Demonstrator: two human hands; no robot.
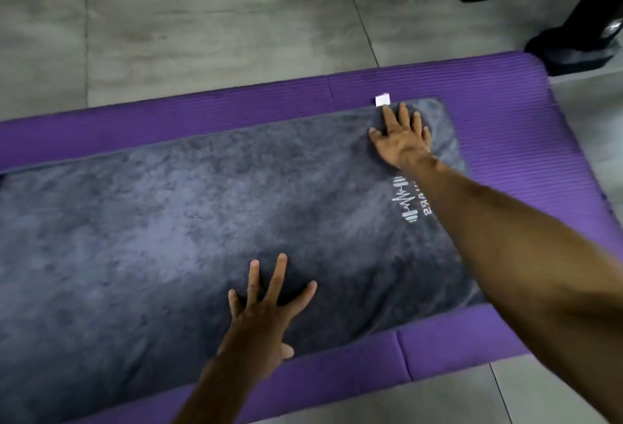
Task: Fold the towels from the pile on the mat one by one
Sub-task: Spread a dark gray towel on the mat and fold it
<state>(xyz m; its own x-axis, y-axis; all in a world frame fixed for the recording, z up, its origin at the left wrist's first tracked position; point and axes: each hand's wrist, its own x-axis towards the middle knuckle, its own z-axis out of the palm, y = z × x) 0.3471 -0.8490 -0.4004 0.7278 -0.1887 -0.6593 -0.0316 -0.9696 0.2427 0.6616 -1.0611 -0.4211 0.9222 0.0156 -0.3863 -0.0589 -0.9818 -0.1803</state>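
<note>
1. The grey tiled floor (pixel 209 15) carries your purple mat (pixel 505 113).
2. A grey towel (pixel 161 221) lies spread flat along the mat.
3. Your right hand (pixel 403 138) presses the towel's far corner, grip released, fingers straight.
4. Your left hand (pixel 266 309) lies splayed near its front edge, released.
5. A white tag (pixel 382 99) sits at the far edge.

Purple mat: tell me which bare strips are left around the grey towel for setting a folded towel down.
Purple mat shows bare strips past the grey towel: widest at the right end, another along the far edge beside the white tag, a narrower one on the near edge. The middle is crowded, with the left hand and right hand flat on the towel.
</note>
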